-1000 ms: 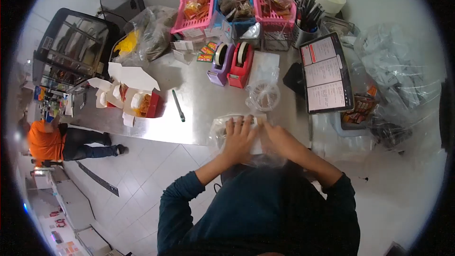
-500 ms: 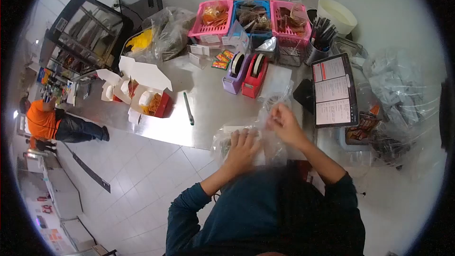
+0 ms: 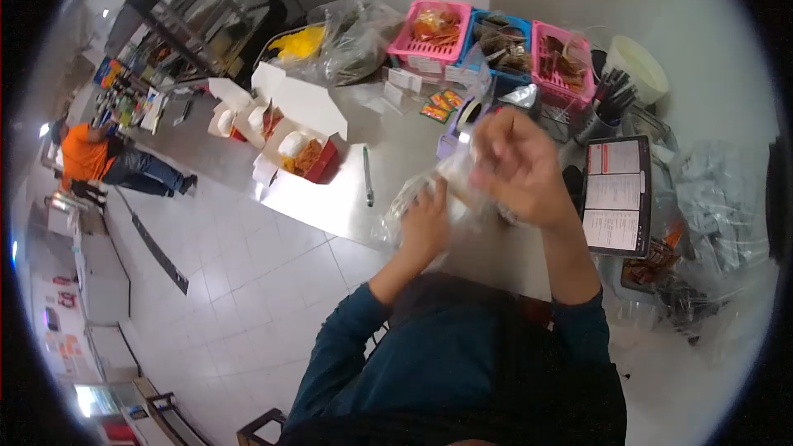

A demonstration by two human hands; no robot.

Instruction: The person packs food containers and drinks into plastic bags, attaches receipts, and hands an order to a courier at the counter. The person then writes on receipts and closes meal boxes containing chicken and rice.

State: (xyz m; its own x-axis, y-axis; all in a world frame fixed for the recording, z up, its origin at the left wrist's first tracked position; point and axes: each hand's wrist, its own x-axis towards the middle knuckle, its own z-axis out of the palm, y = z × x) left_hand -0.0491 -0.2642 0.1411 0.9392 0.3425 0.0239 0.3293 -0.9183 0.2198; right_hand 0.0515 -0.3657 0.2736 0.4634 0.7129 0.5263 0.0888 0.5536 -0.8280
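Observation:
A clear plastic bag point(image 3: 403, 205) with something pale inside lies at the counter's front edge. My left hand point(image 3: 426, 221) rests on the bag, its fingers apart and pressed on the plastic. Raised above the counter, my right hand point(image 3: 520, 167) has curled fingers beside a loose part of the plastic; whether they pinch it is too blurred to tell. Behind my right hand, a purple tape dispenser point(image 3: 447, 145) is partly hidden. A green pen point(image 3: 368, 175) lies to the left of the bag.
Open food boxes point(image 3: 318, 167) stand on the counter point(image 3: 326, 213) at the left. Baskets point(image 3: 429, 33) with packets line the back. A pen cup point(image 3: 596, 125), a tablet point(image 3: 615, 194) and plastic bags point(image 3: 719, 215) are at the right. A person in orange point(image 3: 87, 154) stands far left.
My right hand has left the bag's surface and risen up in front of the tape dispensers. My left hand stays on the bag. The view has turned, and the counter items appear shifted right.

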